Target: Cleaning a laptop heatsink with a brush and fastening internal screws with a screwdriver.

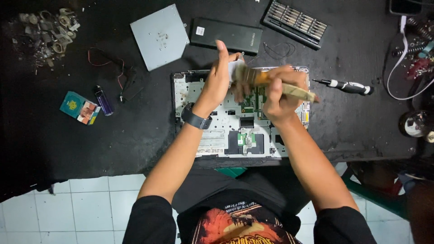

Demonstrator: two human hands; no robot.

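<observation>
The right hand point(281, 97) grips a wooden-handled brush point(275, 86), bristles against a small pale part point(235, 68) pinched in the left hand point(220, 74), above the opened laptop base point(212, 131). The part looks light, stiff and probably fragile; its edges seem the safest hold.

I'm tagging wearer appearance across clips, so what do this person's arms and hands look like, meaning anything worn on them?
Both forearms are bare, with short black sleeves ending near the upper arms. The left hand has a dark wristwatch with a black strap on its wrist. The right hand shows no watch, glove or band. No rings can be made out on either hand.
</observation>
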